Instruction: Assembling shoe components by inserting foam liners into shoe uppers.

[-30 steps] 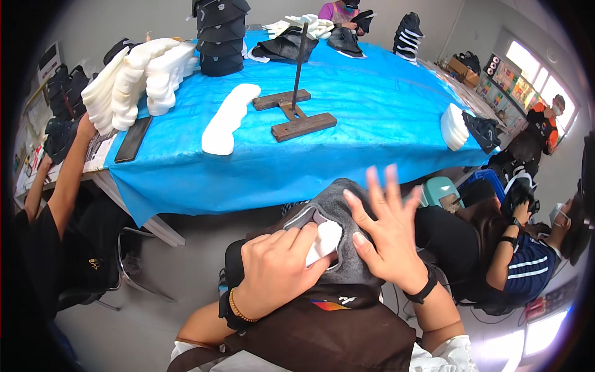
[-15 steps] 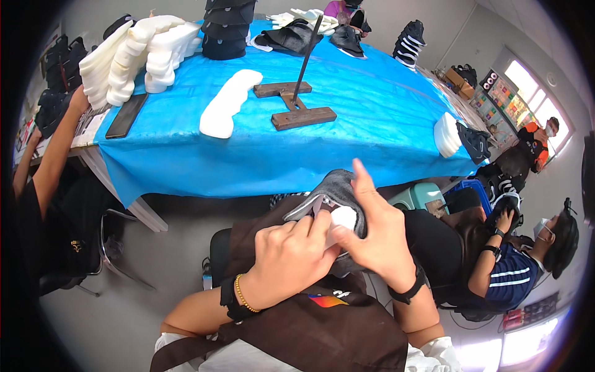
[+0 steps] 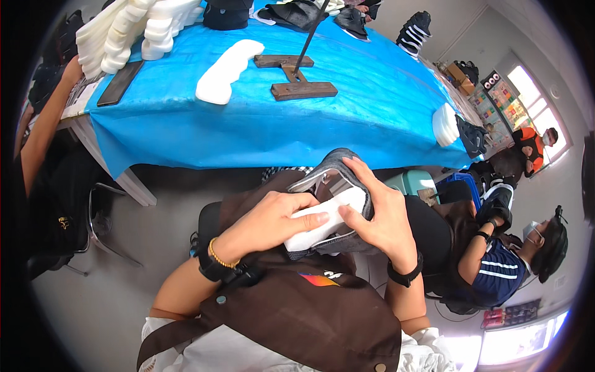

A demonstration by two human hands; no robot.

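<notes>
Over my lap, my two hands hold a dark grey fabric cap (image 3: 339, 162), its opening turned up toward me. A folded white foam piece (image 3: 317, 228) lies in that opening and partly sticks out at the lower left. My left hand (image 3: 269, 224) grips the foam, thumb stretched along its top, with its other fingers partly hidden below. Around the cap's right side wraps my right hand (image 3: 385, 217), fingers on the outer fabric and thumb pressed on the foam's edge.
A blue-covered table (image 3: 365, 118) stands ahead, carrying a white foam piece (image 3: 229, 71), a wooden stand (image 3: 304, 91) with a rod, foam stacks (image 3: 118, 40) and black caps (image 3: 226, 15). Co-workers sit at left and right (image 3: 496, 266). A green bin (image 3: 416, 185) sits below the table.
My right hand has closed from spread fingers onto the cap's side. The left hand has shifted left, and the foam now shows longer across the opening. The view has tilted down slightly.
</notes>
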